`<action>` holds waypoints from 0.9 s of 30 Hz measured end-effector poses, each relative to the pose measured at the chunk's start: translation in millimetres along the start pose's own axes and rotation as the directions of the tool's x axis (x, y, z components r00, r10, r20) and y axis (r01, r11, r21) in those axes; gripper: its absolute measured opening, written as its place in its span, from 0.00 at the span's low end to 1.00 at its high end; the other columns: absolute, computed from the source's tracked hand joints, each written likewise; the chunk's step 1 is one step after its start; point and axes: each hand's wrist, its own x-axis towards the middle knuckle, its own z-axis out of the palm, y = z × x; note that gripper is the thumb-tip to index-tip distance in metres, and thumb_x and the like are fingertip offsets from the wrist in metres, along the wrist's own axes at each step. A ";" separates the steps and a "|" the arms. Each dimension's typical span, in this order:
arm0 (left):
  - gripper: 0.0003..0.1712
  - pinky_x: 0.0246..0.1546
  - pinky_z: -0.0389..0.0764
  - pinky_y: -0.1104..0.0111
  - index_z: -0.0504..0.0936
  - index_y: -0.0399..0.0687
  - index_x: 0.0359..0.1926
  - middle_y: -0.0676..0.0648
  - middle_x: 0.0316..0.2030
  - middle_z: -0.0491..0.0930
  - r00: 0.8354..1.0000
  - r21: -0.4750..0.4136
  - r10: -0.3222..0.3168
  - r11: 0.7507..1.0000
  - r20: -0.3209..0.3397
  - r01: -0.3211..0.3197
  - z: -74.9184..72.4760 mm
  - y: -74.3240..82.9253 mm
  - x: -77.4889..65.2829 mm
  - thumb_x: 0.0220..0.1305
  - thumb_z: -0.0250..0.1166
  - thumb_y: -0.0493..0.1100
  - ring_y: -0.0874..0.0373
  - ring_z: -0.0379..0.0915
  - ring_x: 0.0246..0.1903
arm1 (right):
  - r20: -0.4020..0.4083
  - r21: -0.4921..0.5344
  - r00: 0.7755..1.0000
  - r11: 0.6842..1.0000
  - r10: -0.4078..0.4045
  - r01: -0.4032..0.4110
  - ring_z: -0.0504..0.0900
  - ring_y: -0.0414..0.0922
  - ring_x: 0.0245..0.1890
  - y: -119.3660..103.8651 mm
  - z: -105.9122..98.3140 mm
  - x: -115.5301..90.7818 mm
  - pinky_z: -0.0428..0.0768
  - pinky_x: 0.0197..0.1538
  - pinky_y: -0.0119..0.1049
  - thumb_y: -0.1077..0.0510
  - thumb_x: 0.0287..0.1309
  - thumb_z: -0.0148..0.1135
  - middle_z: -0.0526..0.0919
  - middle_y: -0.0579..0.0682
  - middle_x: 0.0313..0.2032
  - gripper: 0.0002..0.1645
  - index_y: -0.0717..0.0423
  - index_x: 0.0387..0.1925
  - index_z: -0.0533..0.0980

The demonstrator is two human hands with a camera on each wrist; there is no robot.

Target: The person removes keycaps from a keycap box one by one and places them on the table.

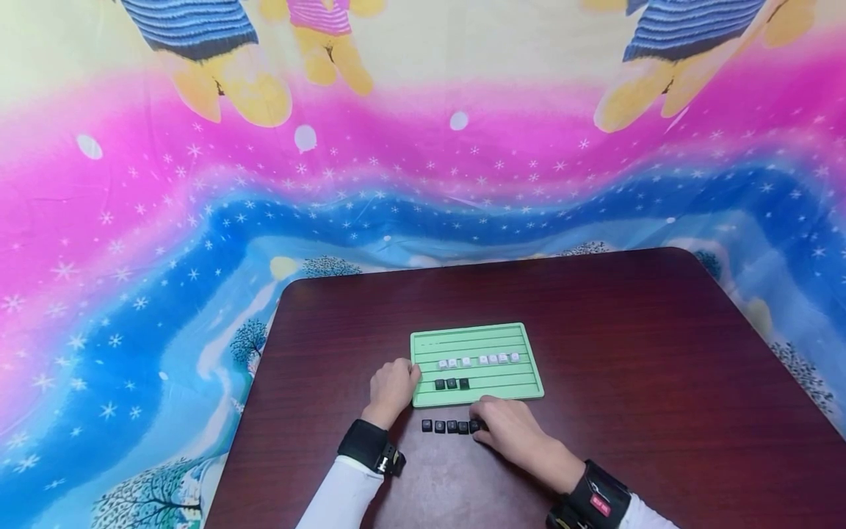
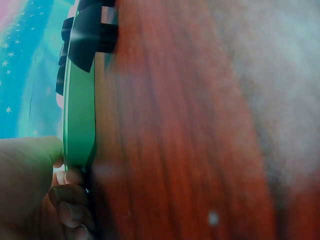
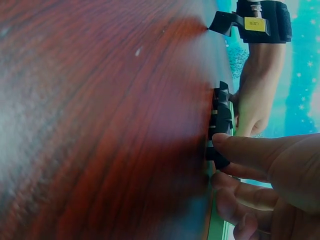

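A light green ridged tray (image 1: 502,382) lies on the table, with its left edge gripped by my left hand (image 1: 393,386). In the left wrist view the thumb is on top of the tray's rim (image 2: 80,120) and the fingers curl at its side. Below the tray sits a row of several black keycaps (image 1: 439,426). My right hand (image 1: 512,433) pinches the keycap (image 3: 220,160) at the row's right end between thumb and finger; the fingers partly cover it. On the tray stand three black keycaps (image 1: 452,383) and, farther back, a row of several white keycaps (image 1: 493,359).
The dark wooden table (image 1: 634,353) extends well to the right of the tray and behind it. A patterned cloth (image 1: 423,176) hangs along the table's back edge. Both wrists wear black straps with small cameras, the left strap (image 1: 363,443) close to the keycap row.
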 end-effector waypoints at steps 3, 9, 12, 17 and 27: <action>0.28 0.17 0.56 0.66 0.60 0.53 0.13 0.55 0.12 0.54 1.000 -0.002 -0.001 1.000 -0.002 0.001 -0.4 0.3 0.0 0.72 0.57 0.48 0.57 0.56 0.13 | -0.002 0.005 1.000 1.000 0.007 -0.007 0.70 0.34 0.23 0.0 -2.5 -0.3 0.67 0.26 0.33 0.52 0.46 0.77 0.75 0.36 0.25 0.12 0.43 0.26 0.78; 0.28 0.17 0.57 0.66 0.60 0.53 0.14 0.55 0.12 0.55 1.000 0.002 -0.003 1.000 -0.002 0.003 0.4 -0.1 0.3 0.72 0.57 0.49 0.57 0.57 0.13 | -0.006 0.008 1.000 1.000 0.028 -0.028 0.74 0.35 0.25 -1.0 -8.4 0.5 0.69 0.27 0.33 0.51 0.48 0.77 0.77 0.37 0.27 0.11 0.44 0.29 0.80; 0.28 0.17 0.57 0.66 0.60 0.54 0.14 0.55 0.12 0.55 1.000 0.006 -0.002 1.000 0.000 0.002 0.6 -0.4 0.2 0.72 0.57 0.49 0.57 0.57 0.13 | -0.020 0.006 0.999 0.999 0.033 -0.033 0.78 0.36 0.27 -1.2 -11.4 1.1 0.72 0.29 0.33 0.51 0.50 0.77 0.79 0.37 0.28 0.10 0.45 0.32 0.82; 0.28 0.17 0.57 0.66 0.60 0.54 0.14 0.55 0.12 0.55 1.000 0.012 -0.004 1.000 0.005 0.004 0.5 -0.6 0.5 0.72 0.56 0.49 0.58 0.57 0.14 | -0.047 0.005 0.998 0.999 0.036 -0.036 0.81 0.38 0.29 0.2 -15.3 3.0 0.75 0.30 0.34 0.52 0.51 0.76 0.81 0.38 0.30 0.10 0.45 0.34 0.83; 0.28 0.17 0.58 0.65 0.61 0.54 0.13 0.55 0.12 0.56 1.000 0.018 -0.011 1.000 0.016 0.011 1.2 -0.9 1.4 0.72 0.56 0.49 0.57 0.58 0.14 | -0.060 0.015 0.997 0.998 0.056 -0.055 0.83 0.40 0.31 1.8 -23.0 9.1 0.77 0.31 0.36 0.53 0.52 0.76 0.83 0.40 0.31 0.10 0.46 0.36 0.84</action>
